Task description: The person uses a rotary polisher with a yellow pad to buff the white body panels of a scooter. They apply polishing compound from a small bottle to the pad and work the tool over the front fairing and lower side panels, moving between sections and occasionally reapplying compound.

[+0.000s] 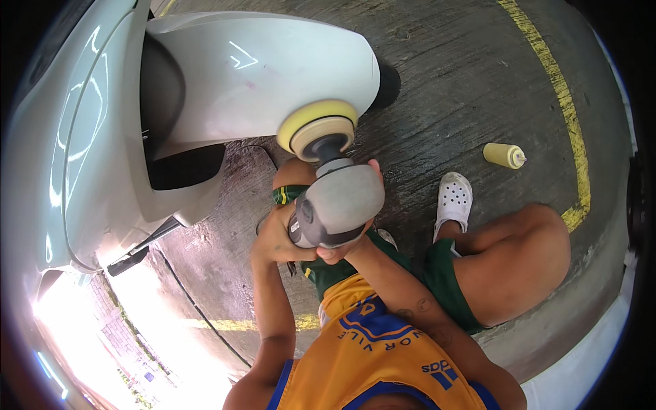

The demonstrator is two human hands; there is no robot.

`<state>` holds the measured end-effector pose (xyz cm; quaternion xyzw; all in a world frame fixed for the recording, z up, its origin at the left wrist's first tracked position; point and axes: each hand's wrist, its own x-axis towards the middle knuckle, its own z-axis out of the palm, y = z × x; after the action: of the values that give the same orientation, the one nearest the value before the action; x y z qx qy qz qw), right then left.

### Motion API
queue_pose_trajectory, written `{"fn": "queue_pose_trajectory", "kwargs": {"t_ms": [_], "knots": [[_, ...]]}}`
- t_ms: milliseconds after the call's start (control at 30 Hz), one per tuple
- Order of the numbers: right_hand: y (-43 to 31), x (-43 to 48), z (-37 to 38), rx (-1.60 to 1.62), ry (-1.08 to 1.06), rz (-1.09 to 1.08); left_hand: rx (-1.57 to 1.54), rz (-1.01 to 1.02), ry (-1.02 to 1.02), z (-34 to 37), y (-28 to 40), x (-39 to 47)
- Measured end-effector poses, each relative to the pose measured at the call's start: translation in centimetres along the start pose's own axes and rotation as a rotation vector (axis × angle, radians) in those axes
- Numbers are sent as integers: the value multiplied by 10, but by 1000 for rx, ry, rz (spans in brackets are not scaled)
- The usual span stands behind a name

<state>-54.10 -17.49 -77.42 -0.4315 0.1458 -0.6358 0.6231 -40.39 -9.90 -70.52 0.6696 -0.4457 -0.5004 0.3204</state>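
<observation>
Both my hands are wrapped around a grey and black power polisher [344, 200]. My left hand [279, 233] grips its left side. My right hand [353, 245] holds it from the right and below, largely hidden by the body, with a fingertip showing at the far right edge. A round yellow foam pad [323, 110] on its backing plate is at the front of the tool. The pad meets the lower edge of a glossy white car body panel [261, 66]; firm contact cannot be told. Faint pinkish marks show on the panel.
A pale yellow squeeze bottle [503, 156] lies on its side on the grooved concrete floor [435, 102]. More white car bodywork [97, 143] curves along the left. My bent right leg [512, 256] and white clog [453, 200] are at the right, inside a yellow floor line [569, 118].
</observation>
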Motion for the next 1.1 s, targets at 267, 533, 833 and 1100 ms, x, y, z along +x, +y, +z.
{"fn": "queue_pose_trajectory", "kwargs": {"t_ms": [267, 533, 833, 1100], "knots": [[1, 1, 31, 6, -69, 3, -12, 37, 10, -12, -9, -10], [-7, 29, 65, -145, -110, -144, -50, 17, 64, -34, 5, -18], [5, 10, 38, -109, -30, -140, 0, -14, 79, -26, 5, -11], [14, -17, 25, 27, 71, 77, 67, 26, 78, -2, 3, 0]]}}
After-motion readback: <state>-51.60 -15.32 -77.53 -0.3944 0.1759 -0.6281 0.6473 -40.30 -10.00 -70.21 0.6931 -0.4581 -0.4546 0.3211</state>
